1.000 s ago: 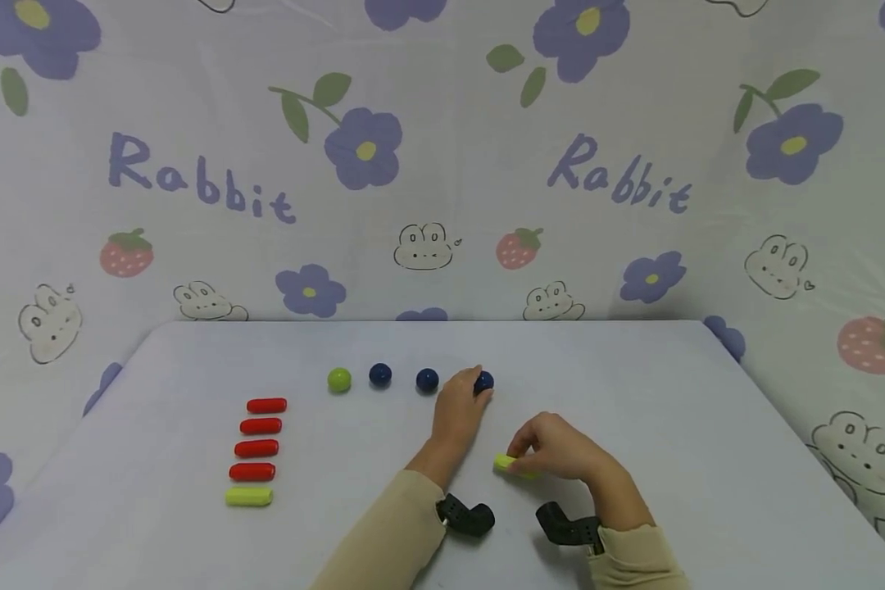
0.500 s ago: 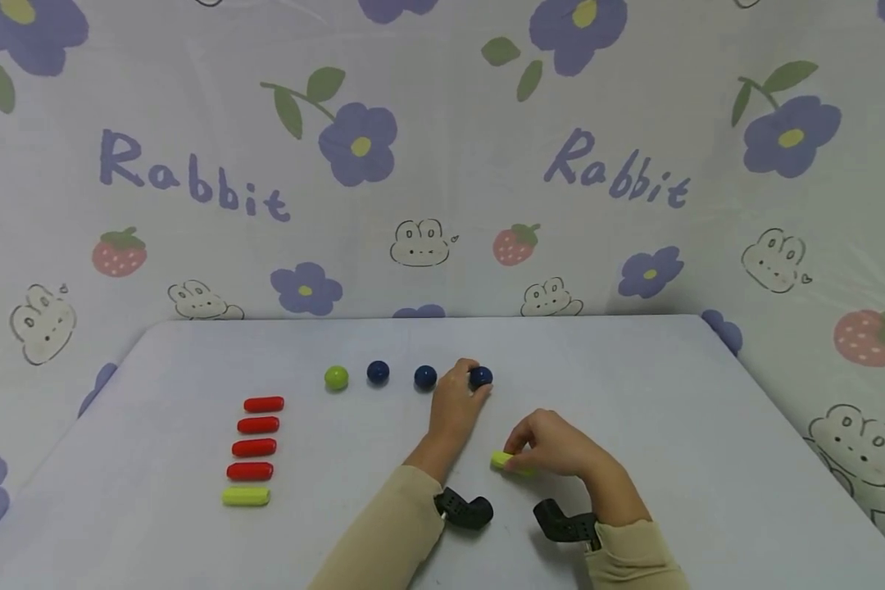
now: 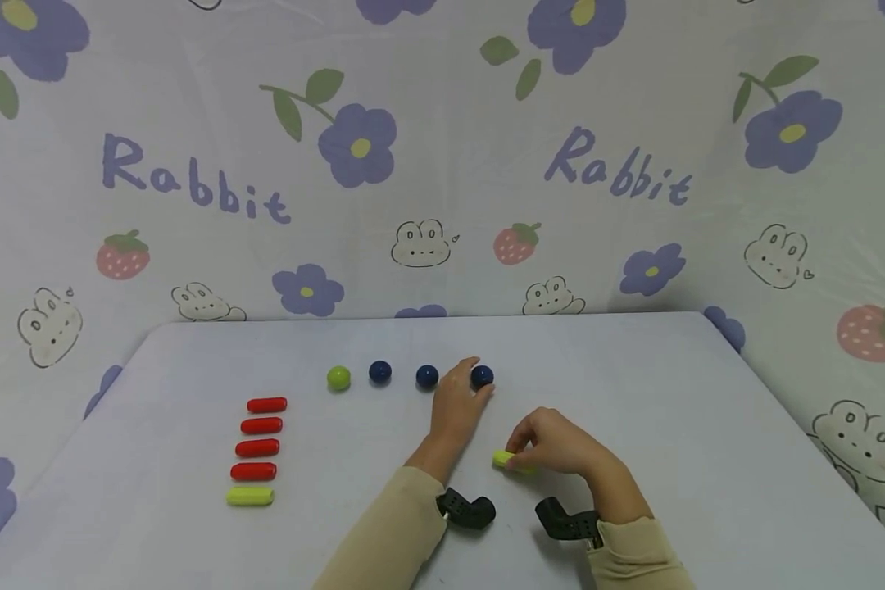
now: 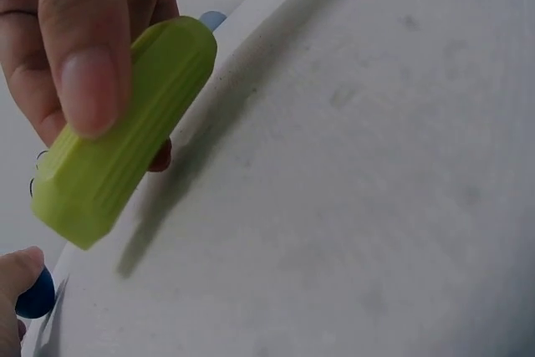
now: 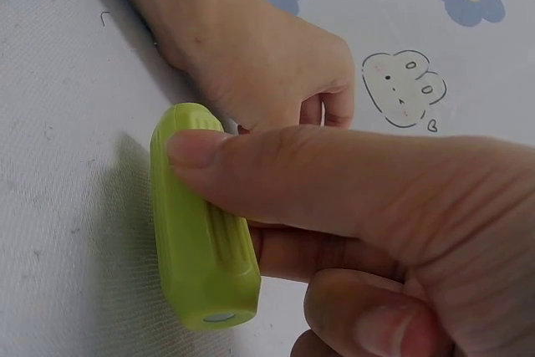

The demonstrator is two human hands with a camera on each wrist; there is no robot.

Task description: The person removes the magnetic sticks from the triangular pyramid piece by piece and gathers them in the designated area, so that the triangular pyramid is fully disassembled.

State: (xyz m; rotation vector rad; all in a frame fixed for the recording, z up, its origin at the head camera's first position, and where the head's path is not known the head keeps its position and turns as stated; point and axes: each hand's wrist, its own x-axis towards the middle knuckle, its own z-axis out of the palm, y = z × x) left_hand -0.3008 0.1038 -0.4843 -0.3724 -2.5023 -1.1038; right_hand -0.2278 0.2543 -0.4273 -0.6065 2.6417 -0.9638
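At the far middle of the table, my left hand [image 3: 457, 406] has its thumb and fingers round a dark blue ball [image 3: 482, 377], the rightmost in a row of balls. Closer to me and to the right, my right hand [image 3: 556, 442] pinches a yellow-green ridged magnetic building rod [image 5: 201, 223] between thumb and fingers. A shiny disc shows in the rod's end in the right wrist view. The left wrist view has the same rod [image 4: 125, 131] large, its shadow beside it on the table, and part of the blue ball [image 4: 36, 294] under the left thumb.
Left of the left hand stand two dark blue balls [image 3: 427, 377] and a green ball [image 3: 338, 378]. Several red rods [image 3: 257, 448] lie stacked in a column at the left, with a yellow-green rod [image 3: 250, 496] nearest me. A printed cloth [image 3: 420, 164] hangs behind the white table [image 3: 634, 369].
The left fingertips have shifted slightly, so more of the blue ball shows. My right hand stays in place with the yellow-green rod. The head view has shifted a little.
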